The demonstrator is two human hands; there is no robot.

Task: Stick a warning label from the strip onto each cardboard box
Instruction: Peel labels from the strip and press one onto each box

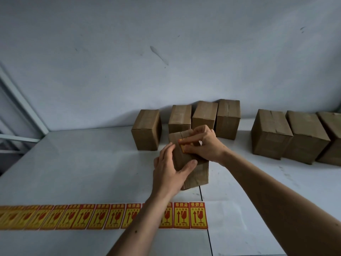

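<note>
Along the near edge of the white table (77, 172) lies the label strip (96, 217), a row of red-and-yellow warning labels running off the left edge of the view; its small print is too fine to read, and the left forearm crosses over it and hides a label or two.

The left hand (170, 170) is spread around the left side of the near box (195, 174), which stands in the middle of the table: thumb lying across the front face, fingers up along the left edge of the top. It braces the box with a wide grasp rather than closing on it.

On top of that box sits a warning label (182, 147), mostly covered. The right hand (204, 145) curls over it with fingertips bunched and pressing on it; whether the label is fully stuck down cannot be told, since the fingers hide most of it.

Behind stand four plain boxes (181, 118) near the wall (166, 52), the back ones partly hidden by the hands. Well to the right is another group of three boxes (271, 133), the last cut off by the frame edge
</note>
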